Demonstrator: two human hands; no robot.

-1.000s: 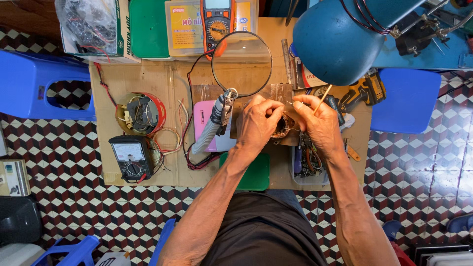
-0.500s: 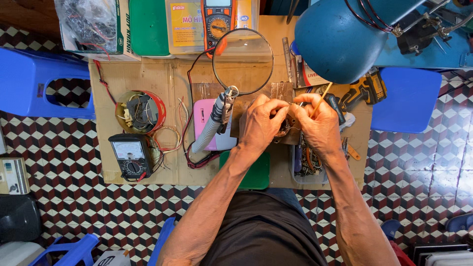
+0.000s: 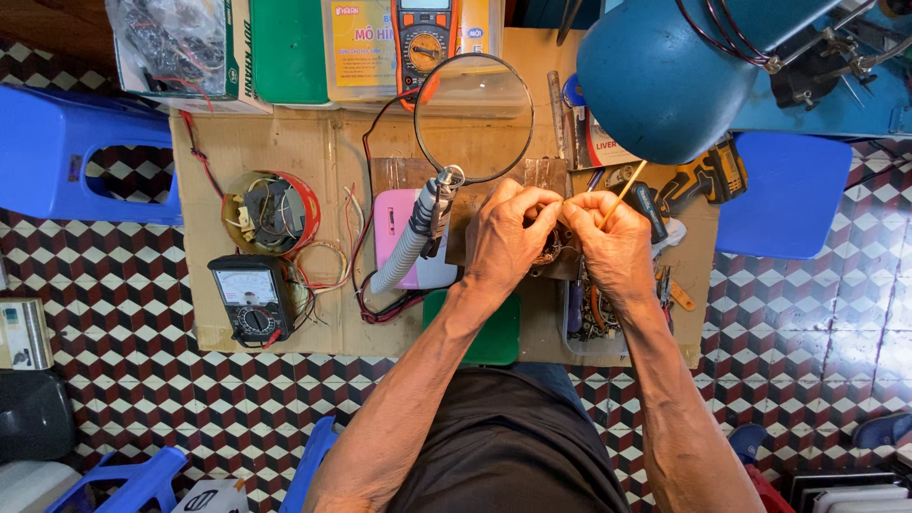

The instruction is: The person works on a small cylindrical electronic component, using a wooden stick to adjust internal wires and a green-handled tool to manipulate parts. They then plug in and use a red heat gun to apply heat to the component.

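Coil (image 3: 554, 245), a small dark wound part, sits pinched between our two hands over a wooden block (image 3: 546, 176) at the middle of the cardboard sheet (image 3: 285, 152), likely so the work stays under the lens. Left to right: a blue plastic stool (image 3: 66, 152) stands on the checkered tile floor (image 3: 142, 399) beside the sheet. On the sheet, a round red-rimmed unit (image 3: 271, 211) lies face up with its wiring exposed, and a black analog meter (image 3: 250, 299) rests just below it, dial up, leads trailing in loose red and yellow loops. A pink pad (image 3: 394, 228) lies under the ribbed grey gooseneck (image 3: 408, 249), which lifts the round magnifier (image 3: 472, 116) above the bench, tilted toward the hands. Our left hand (image 3: 503, 237) closes over the coil from the left, fingers curled tight on it; how much of it they cover we cannot tell. Our right hand (image 3: 613, 242) meets it from the right, fingertips touching the same part while pinching a thin pale stick (image 3: 622, 195) that slants up and away. Behind, an orange-edged digital meter (image 3: 423, 43) lies on a yellow box. A blue domed lamp (image 3: 665, 81), smooth and glossy, hangs over the right side; a yellow-black tool (image 3: 708, 176) lies near it.
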